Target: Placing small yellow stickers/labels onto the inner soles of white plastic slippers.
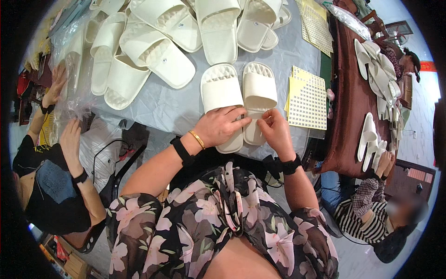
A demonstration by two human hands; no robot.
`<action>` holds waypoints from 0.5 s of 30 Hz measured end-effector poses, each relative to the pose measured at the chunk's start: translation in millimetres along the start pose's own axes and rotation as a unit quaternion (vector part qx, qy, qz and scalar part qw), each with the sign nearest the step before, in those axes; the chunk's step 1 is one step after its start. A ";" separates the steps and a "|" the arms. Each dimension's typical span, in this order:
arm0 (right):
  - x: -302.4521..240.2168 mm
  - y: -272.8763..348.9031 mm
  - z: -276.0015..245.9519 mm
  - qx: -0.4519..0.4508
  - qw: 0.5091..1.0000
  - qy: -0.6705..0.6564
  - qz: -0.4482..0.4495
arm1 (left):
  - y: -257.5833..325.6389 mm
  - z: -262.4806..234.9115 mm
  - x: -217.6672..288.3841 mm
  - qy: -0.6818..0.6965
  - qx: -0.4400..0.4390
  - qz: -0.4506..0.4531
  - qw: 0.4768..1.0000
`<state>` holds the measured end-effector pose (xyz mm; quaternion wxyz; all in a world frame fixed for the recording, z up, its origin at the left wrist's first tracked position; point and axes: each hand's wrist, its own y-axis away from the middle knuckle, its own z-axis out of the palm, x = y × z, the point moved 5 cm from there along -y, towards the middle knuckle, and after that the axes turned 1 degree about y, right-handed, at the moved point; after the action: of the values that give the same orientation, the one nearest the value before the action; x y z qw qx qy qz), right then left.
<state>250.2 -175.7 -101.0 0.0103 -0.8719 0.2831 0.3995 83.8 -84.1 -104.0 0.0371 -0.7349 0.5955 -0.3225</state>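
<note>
Two white slippers lie side by side in front of me, toes pointing away: a left slipper (222, 94) and a right slipper (259, 92). My left hand (220, 126) rests across the left slipper's footbed, its fingers stretched rightward and a little apart, fingertips reaching the right slipper. Over the right slipper's footbed, my right hand (276, 130) has thumb and forefinger pressed together. Whatever they may pinch is too small to make out. Sheets of small round stickers (306, 104) lie just right of the slippers.
More white slippers (158, 60) are piled on the plastic-covered table (167, 109). Further sticker sheets (317, 28) lie at the far right. A co-worker's hands (69, 139) touch clear plastic at left. Another person (371, 209) handles slippers at a brown-covered table (341, 121).
</note>
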 end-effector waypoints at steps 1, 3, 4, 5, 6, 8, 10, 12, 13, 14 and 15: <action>1.6 -0.7 0.5 0.001 1.000 0.000 0.000 | -0.3 -0.7 0.1 -0.001 -0.004 -0.001 1.000; 5.6 -3.1 -0.1 0.027 1.000 0.004 -0.008 | -1.3 -1.0 0.6 -0.002 -0.007 0.000 1.000; 5.9 -3.8 -0.3 0.028 1.000 0.003 -0.009 | -1.2 -1.0 0.4 -0.001 -0.008 -0.001 1.000; 7.1 -4.5 -1.2 0.029 1.000 -0.001 -0.003 | -1.3 -1.0 0.2 0.001 -0.008 -0.002 1.000; 7.6 -5.0 -2.0 0.030 1.000 -0.005 0.003 | -1.5 -1.1 0.1 0.000 -0.008 -0.001 1.000; -1.0 0.1 -3.0 0.017 1.000 0.000 -0.006 | -0.6 -1.1 0.8 -0.001 -0.009 -0.003 1.000; -8.3 2.5 -4.6 0.006 1.000 0.004 -0.013 | -0.2 -1.0 0.7 0.000 -0.015 -0.009 1.000; -9.9 2.4 -5.5 -0.007 1.000 0.022 -0.003 | -0.4 -1.3 1.4 0.002 -0.022 -0.012 1.000; -8.9 2.0 -6.4 -0.004 1.000 0.020 -0.004 | -1.4 -2.1 1.8 0.000 -0.026 -0.014 1.000; -6.5 1.6 -6.9 0.003 1.000 0.012 -0.007 | -2.5 -3.0 2.1 -0.001 -0.031 -0.016 0.999; -4.3 1.4 -7.4 0.011 1.000 0.003 -0.009 | -3.2 -2.8 2.3 -0.004 -0.031 -0.013 0.999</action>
<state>252.4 -176.6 -92.6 0.0231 -0.8754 0.2796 0.3938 85.3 -84.3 -99.4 0.0124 -0.7445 0.5955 -0.3014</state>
